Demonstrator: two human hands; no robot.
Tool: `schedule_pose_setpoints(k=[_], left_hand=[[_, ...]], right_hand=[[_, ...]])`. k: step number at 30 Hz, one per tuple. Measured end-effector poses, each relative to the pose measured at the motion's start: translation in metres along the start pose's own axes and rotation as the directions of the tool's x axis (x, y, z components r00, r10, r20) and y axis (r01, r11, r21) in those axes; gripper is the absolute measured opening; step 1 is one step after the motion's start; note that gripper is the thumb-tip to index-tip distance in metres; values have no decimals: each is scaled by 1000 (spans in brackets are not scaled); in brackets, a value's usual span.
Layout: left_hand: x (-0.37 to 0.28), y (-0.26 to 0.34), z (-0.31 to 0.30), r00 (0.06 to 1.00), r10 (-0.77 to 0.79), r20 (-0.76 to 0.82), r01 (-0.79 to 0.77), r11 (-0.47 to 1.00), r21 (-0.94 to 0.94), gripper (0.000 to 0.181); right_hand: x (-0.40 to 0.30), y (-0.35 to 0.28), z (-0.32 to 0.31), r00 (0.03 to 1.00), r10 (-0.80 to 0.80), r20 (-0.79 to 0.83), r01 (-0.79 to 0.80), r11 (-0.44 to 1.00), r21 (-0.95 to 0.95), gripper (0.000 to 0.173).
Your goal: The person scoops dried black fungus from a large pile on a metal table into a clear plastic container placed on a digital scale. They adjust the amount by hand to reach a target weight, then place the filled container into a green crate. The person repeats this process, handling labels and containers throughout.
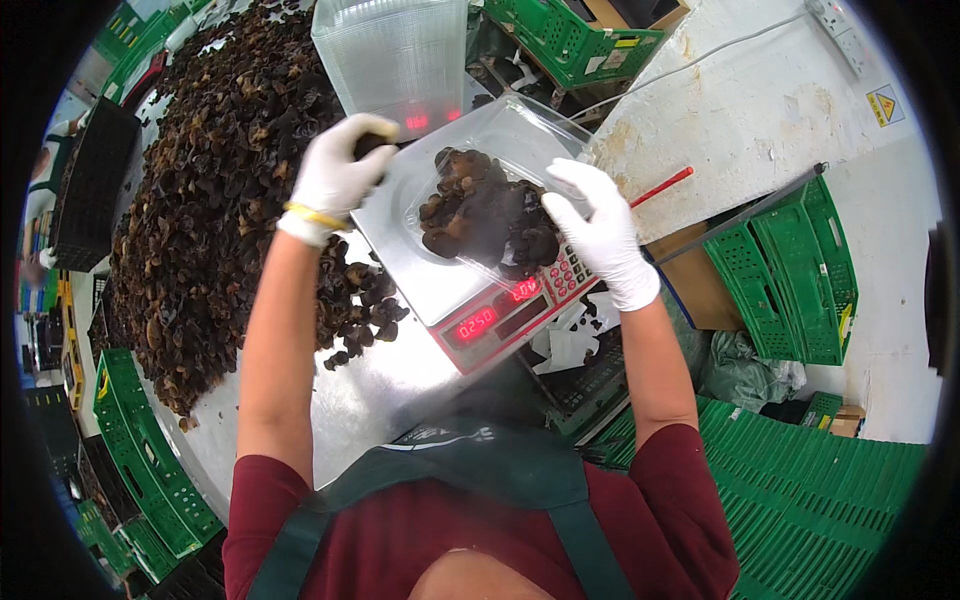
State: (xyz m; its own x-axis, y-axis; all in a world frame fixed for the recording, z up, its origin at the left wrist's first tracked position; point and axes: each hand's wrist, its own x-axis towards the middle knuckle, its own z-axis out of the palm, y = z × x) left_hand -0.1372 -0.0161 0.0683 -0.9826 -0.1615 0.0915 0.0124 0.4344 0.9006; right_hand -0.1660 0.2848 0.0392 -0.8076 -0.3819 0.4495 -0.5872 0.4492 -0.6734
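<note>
My left hand [345, 172], in a white glove with a yellow band at the wrist, has its fingers curled around a dark piece of wood ear mushroom [369, 144], left of the scale. A clear plastic tray [517, 139] holding dark brown mushrooms [487, 210] rests on the metal platform of a digital scale [480, 319], whose red display is lit. My right hand [600, 225], gloved in white, is at the tray's right side with thumb and fingers apart; whether it touches the tray is hard to tell. A large heap of wood ear mushrooms [225, 187] covers the metal table at the left.
Stacked clear plastic trays [390, 60] stand behind the scale. Green crates [577, 45] lie at the top, with others [787, 277] at the right. A red stick [661, 187] and a cable are on the white surface. A co-worker's gloved hand [48, 258] touches a black crate [94, 187] far left.
</note>
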Motion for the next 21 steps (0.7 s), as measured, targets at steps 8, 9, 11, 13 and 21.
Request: schedule_pose_setpoints(k=[8, 9, 11, 13, 21], left_hand=[[-61, -114, -71, 987, 159, 5, -97, 578, 810, 48], [-56, -100, -63, 950, 313, 1, -192, 579, 792, 46], [-42, -45, -28, 940, 334, -66, -255, 819, 515, 32], [-44, -18, 11, 939, 336, -75, -314, 926, 211, 31], [-53, -9, 59, 851, 479, 217, -524, 742, 419, 42]], right_hand=[[-24, 43, -48, 972, 220, -80, -223, 974, -38, 27], [-26, 41, -51, 968, 240, -75, -244, 969, -46, 27], [-23, 41, -54, 969, 230, -91, -235, 971, -45, 26], [-17, 40, -50, 974, 212, -85, -213, 977, -1, 26], [-31, 38, -42, 979, 198, -50, -200, 979, -38, 26]])
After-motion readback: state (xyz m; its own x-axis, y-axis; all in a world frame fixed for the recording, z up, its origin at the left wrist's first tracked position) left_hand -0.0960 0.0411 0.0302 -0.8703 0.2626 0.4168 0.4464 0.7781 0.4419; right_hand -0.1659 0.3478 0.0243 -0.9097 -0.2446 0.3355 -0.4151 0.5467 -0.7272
